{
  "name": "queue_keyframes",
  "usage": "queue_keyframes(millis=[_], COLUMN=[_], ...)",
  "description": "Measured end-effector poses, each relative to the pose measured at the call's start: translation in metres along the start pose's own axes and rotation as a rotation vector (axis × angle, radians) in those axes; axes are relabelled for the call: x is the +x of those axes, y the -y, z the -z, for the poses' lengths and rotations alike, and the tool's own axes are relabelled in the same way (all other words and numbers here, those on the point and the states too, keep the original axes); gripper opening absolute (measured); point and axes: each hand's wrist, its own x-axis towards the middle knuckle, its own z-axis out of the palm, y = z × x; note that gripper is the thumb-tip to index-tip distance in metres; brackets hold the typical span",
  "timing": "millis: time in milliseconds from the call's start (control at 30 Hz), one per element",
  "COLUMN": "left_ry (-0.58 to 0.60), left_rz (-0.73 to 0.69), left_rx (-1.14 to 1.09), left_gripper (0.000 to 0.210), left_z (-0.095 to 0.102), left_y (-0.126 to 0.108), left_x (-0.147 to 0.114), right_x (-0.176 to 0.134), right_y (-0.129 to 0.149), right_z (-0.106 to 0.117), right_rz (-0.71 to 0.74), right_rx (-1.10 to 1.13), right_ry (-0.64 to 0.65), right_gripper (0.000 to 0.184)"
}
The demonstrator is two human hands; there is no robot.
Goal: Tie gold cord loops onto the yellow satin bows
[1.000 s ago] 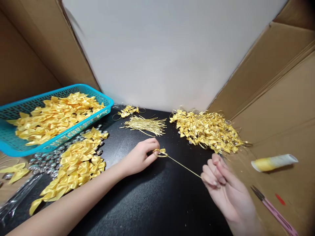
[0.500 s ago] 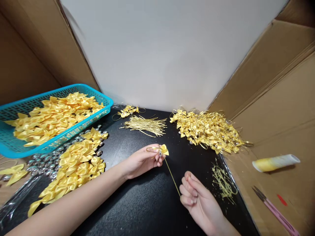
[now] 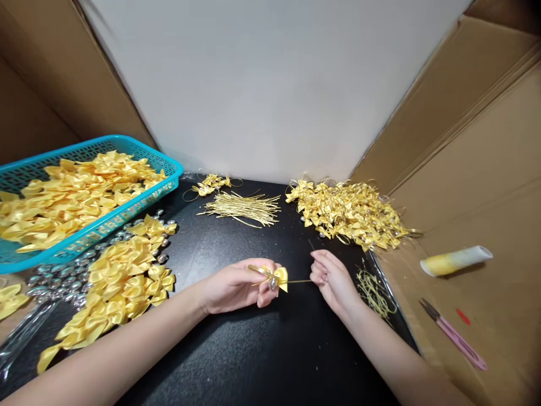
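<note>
Between the thumb and fingers of my left hand (image 3: 240, 286) is a yellow satin bow (image 3: 280, 278) with a shiny silver bead (image 3: 273, 283) at its middle. A loop of gold cord (image 3: 257, 270) stands out over the fingers. From the bow a straight length of the cord runs right to my right hand (image 3: 332, 277), whose closed fingers pinch its end. The cord looks taut and roughly level. Both hands are above the black tabletop (image 3: 253, 349).
A blue basket (image 3: 180, 169) of yellow bows stands left, with loose bows (image 3: 122, 265) and silver beads (image 3: 63, 276) before it. Cut gold cords (image 3: 243, 208) lie behind my hands. Finished bows (image 3: 346, 214) are heaped back right, near cord scraps (image 3: 376, 293), pink snips (image 3: 454, 335) and a tube (image 3: 456, 261).
My right hand has risen, swinging the cord from a downward slant to nearly level. My left hand, still gripping the bow, sits slightly lower and further left in view. The camera view has shifted.
</note>
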Motion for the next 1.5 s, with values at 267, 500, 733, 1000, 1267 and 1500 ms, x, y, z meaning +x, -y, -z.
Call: queue_keyframes(millis=[267,500,733,1000,1267,1500], left_ry=[-0.132,-0.236,-0.244,-0.242,-0.255,-0.252], left_rz=[-0.152,-0.211,-0.194,-0.161,-0.17,-0.17], left_rx=[0.1,0.203,0.174,0.144,0.182,0.246], left_gripper=[0.02,0.026,0.028,0.027,0.028,0.025], left_z=[0.01,0.008,0.001,0.0,0.001,0.0], left_y=[0.007,0.02,0.027,0.03,0.032,0.031], left_x=[0.005,0.012,0.011,0.01,0.008,0.008], right_x=[-0.021,-0.063,-0.062,-0.064,-0.066,-0.065], right_y=[0.011,-0.011,-0.026,-0.027,-0.025,-0.026], right_z=[-0.005,-0.021,-0.017,-0.014,-0.013,-0.014], right_rz=[0.204,0.305,0.442,0.484,0.54,0.517], right_rx=[-0.056,-0.418,-0.714,-0.734,-0.789,-0.79], right_ry=[-0.047,0.079,0.205,0.212,0.183,0.178], right_gripper=[0.032,0.026,0.02,0.02,0.017,0.019])
